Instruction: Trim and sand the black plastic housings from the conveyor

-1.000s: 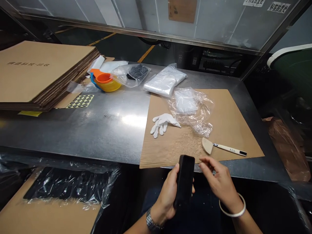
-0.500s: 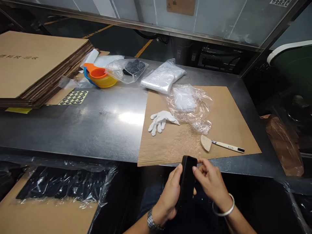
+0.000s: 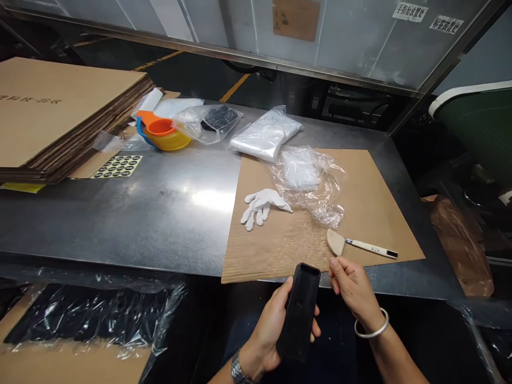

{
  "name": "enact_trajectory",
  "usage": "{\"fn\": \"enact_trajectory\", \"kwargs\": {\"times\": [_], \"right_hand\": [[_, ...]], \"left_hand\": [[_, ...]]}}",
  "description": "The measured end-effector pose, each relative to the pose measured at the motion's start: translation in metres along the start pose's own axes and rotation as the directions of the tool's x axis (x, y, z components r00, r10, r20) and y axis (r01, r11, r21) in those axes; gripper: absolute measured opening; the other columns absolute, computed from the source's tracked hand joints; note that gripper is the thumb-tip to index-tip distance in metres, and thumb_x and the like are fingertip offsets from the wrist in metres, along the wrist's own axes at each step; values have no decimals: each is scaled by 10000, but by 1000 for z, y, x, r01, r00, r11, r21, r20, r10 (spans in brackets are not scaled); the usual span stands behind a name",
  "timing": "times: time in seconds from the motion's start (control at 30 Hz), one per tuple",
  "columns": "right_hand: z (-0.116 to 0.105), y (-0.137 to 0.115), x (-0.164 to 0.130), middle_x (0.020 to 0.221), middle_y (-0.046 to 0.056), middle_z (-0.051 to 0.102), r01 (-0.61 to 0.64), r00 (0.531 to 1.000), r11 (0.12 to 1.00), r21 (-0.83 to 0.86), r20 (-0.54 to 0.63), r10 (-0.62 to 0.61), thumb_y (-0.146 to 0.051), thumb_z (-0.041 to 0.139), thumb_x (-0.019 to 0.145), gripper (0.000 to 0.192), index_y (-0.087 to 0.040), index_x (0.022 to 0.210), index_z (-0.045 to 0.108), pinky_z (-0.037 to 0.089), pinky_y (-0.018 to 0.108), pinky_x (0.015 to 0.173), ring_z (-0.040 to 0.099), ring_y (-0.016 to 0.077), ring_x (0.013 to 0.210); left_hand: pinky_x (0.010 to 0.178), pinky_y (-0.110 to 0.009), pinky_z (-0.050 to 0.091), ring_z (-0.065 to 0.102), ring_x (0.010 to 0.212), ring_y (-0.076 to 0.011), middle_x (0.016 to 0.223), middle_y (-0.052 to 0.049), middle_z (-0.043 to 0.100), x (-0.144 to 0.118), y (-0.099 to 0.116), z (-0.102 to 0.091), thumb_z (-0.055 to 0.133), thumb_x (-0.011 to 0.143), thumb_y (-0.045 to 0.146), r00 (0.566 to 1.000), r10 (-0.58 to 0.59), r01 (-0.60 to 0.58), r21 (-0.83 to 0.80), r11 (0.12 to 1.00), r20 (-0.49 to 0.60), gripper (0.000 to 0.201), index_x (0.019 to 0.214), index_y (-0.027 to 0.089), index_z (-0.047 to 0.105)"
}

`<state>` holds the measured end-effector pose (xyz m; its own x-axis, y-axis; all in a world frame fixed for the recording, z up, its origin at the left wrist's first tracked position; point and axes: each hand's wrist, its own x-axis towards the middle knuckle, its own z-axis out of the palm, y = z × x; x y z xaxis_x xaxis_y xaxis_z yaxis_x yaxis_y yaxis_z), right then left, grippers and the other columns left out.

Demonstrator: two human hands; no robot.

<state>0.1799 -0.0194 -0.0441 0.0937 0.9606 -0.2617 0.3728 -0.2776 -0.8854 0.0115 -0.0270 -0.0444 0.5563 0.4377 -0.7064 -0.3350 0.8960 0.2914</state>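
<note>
White glove (image 3: 262,204), crumpled plastic wrap (image 3: 310,181), spatula tool (image 3: 360,245), stacked cardboard (image 3: 60,114), nested funnels (image 3: 162,132)

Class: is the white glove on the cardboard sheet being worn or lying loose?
Lying loose: the white glove lies flat on the cardboard sheet, no hand inside it.

You have an open stretch of bare metal across the middle of the surface (image 3: 160,213), from its near edge back toward the far edge. At the left edge a stack of flat cardboard (image 3: 60,112) takes up the far corner, with a sticker sheet (image 3: 117,166) just beside it. Along the far edge sit nested bowls (image 3: 164,136) and two plastic bags (image 3: 212,121) (image 3: 266,137). On the right, a cardboard sheet (image 3: 372,192) lies flat; its right half is bare. A white glove (image 3: 262,205), crumpled film (image 3: 310,181) and a scraper (image 3: 360,245) lie on it, the scraper near the near edge.
</note>
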Motion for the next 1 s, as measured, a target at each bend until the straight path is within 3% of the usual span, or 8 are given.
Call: {"fn": "enact_trajectory", "kwargs": {"times": [0.2, 0.37, 0.73, 0.83, 1.0], "right_hand": [[1, -13, -5, 592, -54, 492, 62, 989, 996, -63, 135, -53, -405, 478, 866, 272, -180, 1010, 523, 376, 218, 530, 479, 107, 544], [8, -16, 5, 608, -18, 535, 115, 989, 979, -168, 108, -98, -383, 397, 898, 304, -180, 708, 521, 390, 222, 535, 502, 113, 562], [15, -26, 29, 519, -54, 401, 129, 991, 969, -211, 66, -117, -360, 444, 871, 301, -194, 621, 449, 269, 221, 470, 373, 90, 477], [15, -26, 36, 511, -52, 402, 114, 992, 973, -202, 74, -101, -384, 437, 876, 314, -200, 622, 441, 276, 225, 470, 387, 99, 476], [11, -31, 59, 531, -27, 475, 123, 992, 975, -183, 35, -119, -417, 346, 912, 352, -203, 649, 442, 335, 238, 498, 464, 121, 499]], "left_hand": [[408, -210, 439, 607, 438, -147, 647, -106, 648, 4, 2, 4, 324, 856, 549, 999, 53, -52, 36, 998, -13, 589, 754, 55, 627], [423, -228, 448, 616, 445, -164, 649, -102, 655, 8, 4, 2, 332, 847, 562, 995, 97, -96, 45, 994, -28, 583, 793, 66, 633], [466, -217, 457, 607, 471, -148, 637, -149, 660, 12, 23, 6, 265, 866, 554, 999, -10, 8, -62, 998, -39, 690, 707, 14, 664], [539, -232, 481, 628, 565, -161, 702, -130, 686, 13, 28, 10, 334, 864, 522, 993, 94, -98, -56, 994, -69, 580, 809, 52, 669], [500, -215, 447, 592, 532, -132, 804, -28, 710, 16, 37, 19, 558, 795, 401, 939, 318, -299, 149, 943, -129, 317, 1033, 196, 608]]}}
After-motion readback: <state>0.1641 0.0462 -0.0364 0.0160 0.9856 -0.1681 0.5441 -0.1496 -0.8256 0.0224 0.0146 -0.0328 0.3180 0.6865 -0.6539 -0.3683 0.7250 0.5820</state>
